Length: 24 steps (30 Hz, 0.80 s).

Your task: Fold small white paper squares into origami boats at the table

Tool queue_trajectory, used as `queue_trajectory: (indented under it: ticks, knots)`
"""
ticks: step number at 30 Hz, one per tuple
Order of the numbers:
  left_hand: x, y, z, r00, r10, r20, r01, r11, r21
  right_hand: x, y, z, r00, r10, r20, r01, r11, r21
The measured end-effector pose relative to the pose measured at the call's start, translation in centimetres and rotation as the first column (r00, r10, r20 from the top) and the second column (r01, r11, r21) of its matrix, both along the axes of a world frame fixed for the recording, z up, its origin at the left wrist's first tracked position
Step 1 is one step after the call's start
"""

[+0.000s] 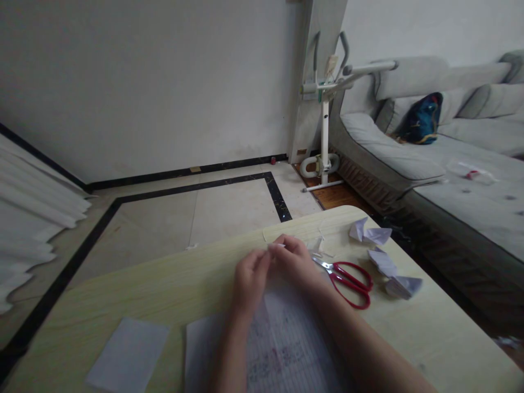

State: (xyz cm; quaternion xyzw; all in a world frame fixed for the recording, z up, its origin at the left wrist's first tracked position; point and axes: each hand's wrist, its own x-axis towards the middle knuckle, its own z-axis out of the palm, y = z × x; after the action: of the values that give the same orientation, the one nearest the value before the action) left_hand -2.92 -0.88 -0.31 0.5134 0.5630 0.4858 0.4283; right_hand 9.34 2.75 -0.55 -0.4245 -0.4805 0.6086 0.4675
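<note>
My left hand (250,275) and my right hand (292,259) meet near the table's far edge, fingers pinched together. Between the fingertips shows a small piece of white paper (277,245), mostly hidden by the fingers. Beneath my forearms lies a lined sheet with writing (282,338). Just right of my right hand rest scissors with red handles (351,281), their blades pointing left beside thin paper scraps (321,248). Several folded paper pieces (382,262) stand along the table's right side. A blank white paper (129,355) lies flat at the lower left.
The pale wooden table (196,284) has a rounded far right corner. Beyond it are a tiled floor (164,218), a white exercise machine (325,125) and a grey sofa (470,147) with a blue bag (423,120). A white curtain (28,218) hangs at left.
</note>
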Motion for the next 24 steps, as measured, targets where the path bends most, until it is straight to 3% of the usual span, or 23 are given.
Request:
queue_trajectory:
  ticks: [5, 13, 24]
  knots:
    - [0.10, 0.01, 0.18, 1.000, 0.005, 0.013, -0.005, 1.000, -0.004, 0.09, 0.01, 0.02, 0.997, -0.027, -0.075, 0.023, 0.999, -0.046]
    - [-0.02, 0.00, 0.21, 0.996, 0.065, 0.058, -0.066, 0.998, 0.009, -0.23, -0.18, 0.26, 0.996, -0.028, 0.083, 0.025, 0.999, 0.034]
    - [0.02, -0.07, 0.27, 0.999, 0.034, 0.041, -0.034, 0.999, -0.003, -0.14, 0.00, -0.20, 0.998, -0.053, 0.035, 0.051, 0.996, 0.068]
